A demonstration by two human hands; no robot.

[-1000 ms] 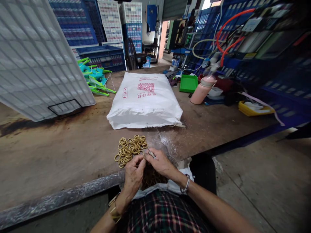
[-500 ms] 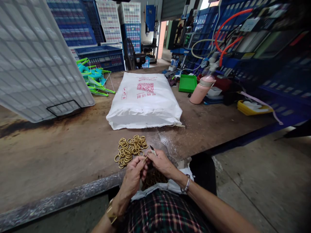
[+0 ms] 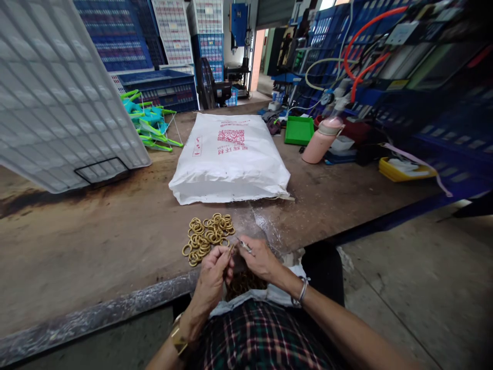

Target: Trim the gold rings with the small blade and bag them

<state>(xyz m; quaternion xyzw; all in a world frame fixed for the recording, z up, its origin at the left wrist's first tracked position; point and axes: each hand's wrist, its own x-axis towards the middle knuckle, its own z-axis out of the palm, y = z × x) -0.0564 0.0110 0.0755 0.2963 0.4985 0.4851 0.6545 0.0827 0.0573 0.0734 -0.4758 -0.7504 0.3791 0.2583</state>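
Observation:
My left hand [image 3: 213, 270] is closed, with a brass-coloured ring [image 3: 231, 247] pinched edge-on between thumb and forefinger. Close beside it, my right hand [image 3: 259, 258] grips a small craft knife [image 3: 245, 247], its dark tip pointing toward the ring. Whether blade and ring touch, I cannot tell. A pile of brass-coloured rings [image 3: 204, 239] lies on the table just beyond my left hand. Below both hands, an open whitish bag [image 3: 246, 296] on my lap holds a heap of darker rings [image 3: 244, 281], partly hidden by my hands.
A white printed sack [image 3: 231, 164] lies flat on the table [image 3: 115, 246] beyond the rings. At left leans a large white crate [image 3: 77, 113] by green and teal plastic pieces [image 3: 154, 126]. To the right stand a green tray [image 3: 299, 130], a pink bottle [image 3: 319, 145] and a yellow tray [image 3: 404, 169].
My right hand has turned the knife, so its tip now points left toward the ring instead of upward. My left hand stays nearly in place, pinching the ring.

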